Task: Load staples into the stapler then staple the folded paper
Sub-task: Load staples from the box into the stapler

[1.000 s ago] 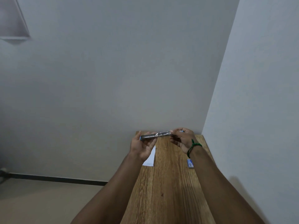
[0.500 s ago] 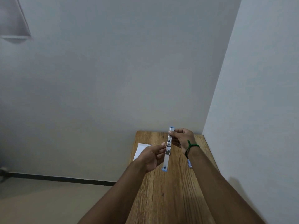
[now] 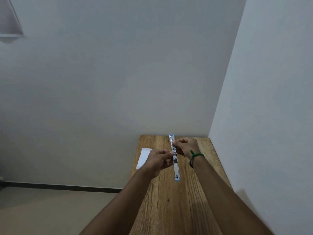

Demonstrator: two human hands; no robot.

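A stapler (image 3: 175,167), swung fully open into one long silver strip with blue ends, is held above the wooden table (image 3: 171,206), pointing away from me. My left hand (image 3: 158,161) grips its middle from the left side. My right hand (image 3: 185,147) pinches its far half from the right; a green band circles that wrist. The folded white paper (image 3: 143,156) lies on the table's left edge, partly hidden behind my left hand. No staples can be made out.
The table is narrow and stands in a corner, with a white wall (image 3: 264,116) close along its right side and another wall behind it. The floor (image 3: 42,209) drops away to the left.
The open stapler has turned from lying crosswise between my hands to pointing lengthwise away from me. The small blue box by my right forearm is now hidden.
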